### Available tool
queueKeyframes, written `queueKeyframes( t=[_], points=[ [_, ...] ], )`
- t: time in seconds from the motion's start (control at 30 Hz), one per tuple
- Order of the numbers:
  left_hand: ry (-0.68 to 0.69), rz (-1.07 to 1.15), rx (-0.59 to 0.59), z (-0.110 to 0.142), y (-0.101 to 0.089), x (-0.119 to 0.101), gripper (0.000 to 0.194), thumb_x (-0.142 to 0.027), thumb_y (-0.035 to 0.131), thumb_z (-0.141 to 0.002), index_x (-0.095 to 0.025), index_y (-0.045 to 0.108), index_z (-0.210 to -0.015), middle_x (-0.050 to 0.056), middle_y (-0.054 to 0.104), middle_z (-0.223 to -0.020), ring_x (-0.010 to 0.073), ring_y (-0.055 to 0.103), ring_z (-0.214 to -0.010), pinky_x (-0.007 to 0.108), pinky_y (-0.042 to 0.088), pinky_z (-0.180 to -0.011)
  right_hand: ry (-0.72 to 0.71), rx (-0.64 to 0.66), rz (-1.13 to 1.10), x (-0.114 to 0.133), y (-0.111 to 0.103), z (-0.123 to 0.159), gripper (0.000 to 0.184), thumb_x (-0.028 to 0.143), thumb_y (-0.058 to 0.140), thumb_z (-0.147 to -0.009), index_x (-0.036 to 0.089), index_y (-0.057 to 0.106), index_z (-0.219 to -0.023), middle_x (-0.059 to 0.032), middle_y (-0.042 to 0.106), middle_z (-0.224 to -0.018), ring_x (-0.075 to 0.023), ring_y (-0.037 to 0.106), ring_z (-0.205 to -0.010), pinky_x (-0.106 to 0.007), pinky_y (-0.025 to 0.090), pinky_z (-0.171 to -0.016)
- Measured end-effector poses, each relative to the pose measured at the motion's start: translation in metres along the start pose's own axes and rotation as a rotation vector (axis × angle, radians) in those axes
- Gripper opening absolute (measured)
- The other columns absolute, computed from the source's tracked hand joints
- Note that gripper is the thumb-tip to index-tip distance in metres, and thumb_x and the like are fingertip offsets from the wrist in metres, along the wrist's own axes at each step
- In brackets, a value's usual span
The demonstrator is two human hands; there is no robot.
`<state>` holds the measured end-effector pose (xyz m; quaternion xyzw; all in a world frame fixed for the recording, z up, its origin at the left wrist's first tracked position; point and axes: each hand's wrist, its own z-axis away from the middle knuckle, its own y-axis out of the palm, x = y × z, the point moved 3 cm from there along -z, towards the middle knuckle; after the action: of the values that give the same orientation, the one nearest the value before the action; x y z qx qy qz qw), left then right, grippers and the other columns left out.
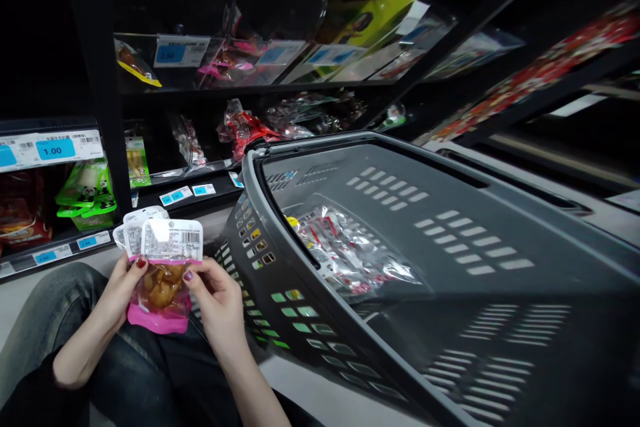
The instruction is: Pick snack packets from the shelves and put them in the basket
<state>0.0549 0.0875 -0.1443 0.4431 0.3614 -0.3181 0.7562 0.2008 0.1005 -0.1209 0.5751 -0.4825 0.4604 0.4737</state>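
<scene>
Both my hands hold a small stack of pink-edged snack packets (163,273) with white label backs, low at the left, over my jeans-clad knees. My left hand (123,287) grips the stack's left side with fingers closed. Pinching the right edge is my right hand (215,300). Just to the right stands a grey plastic shopping basket (450,240), tilted toward me, with clear red-printed snack packets (345,250) lying inside.
Dark shop shelves run across the back with blue price tags (55,147), green packets (87,193) at the left and red wrapped snacks (245,127) in the middle. A pale floor strip shows under the basket.
</scene>
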Motion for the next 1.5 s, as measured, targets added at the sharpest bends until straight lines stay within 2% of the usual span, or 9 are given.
queueKeyframes(
  t=[0.23, 0.37, 0.47, 0.6, 1.0, 1.2, 1.5],
  points=[
    [-0.032, 0.035, -0.011, -0.001, -0.002, -0.007, 0.062, -0.037, 0.079, -0.051, -0.016, 0.061, -0.106, 0.006, 0.072, -0.081, 0.0265, 0.066, -0.082, 0.033, 0.052, -0.071, -0.114, 0.014, 0.026, 0.018, -0.006, 0.001, 0.012, 0.027, 0.057, -0.079, 0.019, 0.058, -0.069, 0.0008, 0.058, -0.067, -0.0129, 0.054, -0.063, -0.022, 0.042, -0.058],
    [-0.010, 0.029, -0.015, -0.003, -0.005, -0.010, 0.057, -0.033, 0.078, -0.053, -0.015, 0.061, -0.105, 0.004, 0.071, -0.078, 0.0241, 0.066, -0.079, 0.029, 0.051, -0.068, -0.159, 0.053, 0.055, 0.029, -0.009, 0.004, 0.013, 0.026, 0.056, -0.080, 0.020, 0.056, -0.068, 0.0013, 0.057, -0.066, -0.0115, 0.052, -0.059, -0.020, 0.041, -0.054],
    [-0.015, 0.033, -0.025, -0.004, -0.005, -0.008, 0.054, -0.032, 0.077, -0.055, -0.015, 0.061, -0.104, 0.003, 0.071, -0.078, 0.0223, 0.065, -0.077, 0.028, 0.050, -0.067, -0.156, 0.044, 0.093, 0.030, -0.010, 0.005, 0.014, 0.026, 0.056, -0.080, 0.019, 0.057, -0.068, 0.0022, 0.055, -0.060, -0.0109, 0.051, -0.055, -0.020, 0.040, -0.051],
    [-0.023, 0.036, -0.030, -0.006, -0.004, -0.006, 0.051, -0.029, 0.076, -0.055, -0.014, 0.062, -0.101, 0.002, 0.070, -0.073, 0.0205, 0.065, -0.071, 0.026, 0.049, -0.064, -0.180, 0.035, 0.100, 0.029, -0.010, 0.005, 0.014, 0.026, 0.057, -0.080, 0.019, 0.058, -0.068, 0.0008, 0.058, -0.064, -0.0118, 0.052, -0.057, -0.021, 0.040, -0.053],
    [-0.015, 0.007, -0.031, -0.008, -0.008, -0.005, 0.035, -0.036, 0.076, -0.056, -0.015, 0.065, -0.082, 0.002, 0.071, -0.069, 0.0202, 0.064, -0.061, 0.027, 0.045, -0.059, -0.114, 0.040, 0.001, 0.033, -0.008, 0.007, 0.017, 0.032, 0.061, -0.077, 0.019, 0.060, -0.066, -0.0005, 0.061, -0.062, -0.0130, 0.054, -0.056, -0.023, 0.043, -0.054],
    [-0.001, 0.014, -0.023, -0.008, -0.007, -0.005, 0.035, -0.036, 0.076, -0.056, -0.015, 0.064, -0.081, 0.000, 0.071, -0.068, 0.0170, 0.062, -0.058, 0.025, 0.045, -0.057, -0.128, 0.049, -0.017, 0.031, -0.008, 0.008, 0.014, 0.029, 0.062, -0.077, 0.020, 0.060, -0.066, 0.0007, 0.061, -0.062, -0.0120, 0.054, -0.057, -0.021, 0.042, -0.055],
    [0.009, -0.038, -0.019, -0.007, -0.006, -0.006, 0.034, -0.038, 0.074, -0.057, -0.016, 0.064, -0.081, 0.001, 0.071, -0.069, 0.0189, 0.063, -0.059, 0.026, 0.046, -0.055, -0.105, 0.059, 0.007, 0.032, -0.008, 0.006, 0.020, 0.035, 0.061, -0.076, 0.019, 0.059, -0.065, 0.0004, 0.061, -0.061, -0.0127, 0.053, -0.056, -0.022, 0.041, -0.054]
  ],
)
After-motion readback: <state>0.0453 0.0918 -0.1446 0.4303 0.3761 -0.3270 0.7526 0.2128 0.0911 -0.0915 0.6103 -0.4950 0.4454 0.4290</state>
